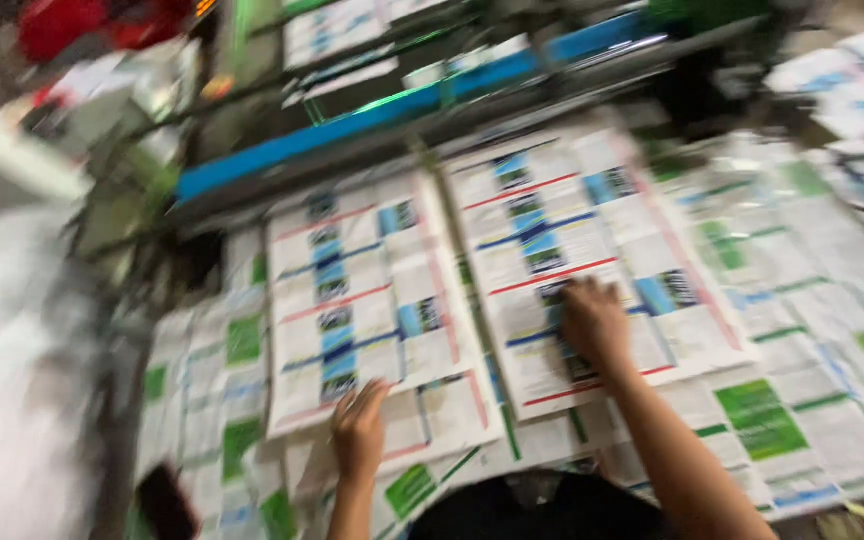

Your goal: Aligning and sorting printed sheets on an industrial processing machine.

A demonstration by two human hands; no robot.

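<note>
View: head camera, whole frame motion-blurred; fine print and small pictures on every sheet cannot be made out.

Item 1: left hand (360, 432), fingers spread wide and flat, resting on the lower edge of the left printed stack (352, 300). It grips nothing. The forearm is cut off at the bottom edge.

Item 2: right hand (593, 322), palm down, fingers spread, pressing on the right printed stack (572, 240). Nothing is clasped. The arm runs to the lower right corner.

Item 3: the 2 stacks lie side by side, just apart, on the worktop (202, 300). Each is rectangular and white, with red and blue rules and small blue panels.

Item 4: green-and-white sheets (762, 420) lie beneath and around both stacks, partly covered by them and cut off at the right edge.

Item 5: blue bar (352, 125) of a machine behind the stacks, with more printed sheets above it, too blurred to detail.

Item 6: red object (62, 25) at top left, shape unclear.

Item 7: dark object (164, 500) at bottom left, cut off and unidentifiable.
</note>
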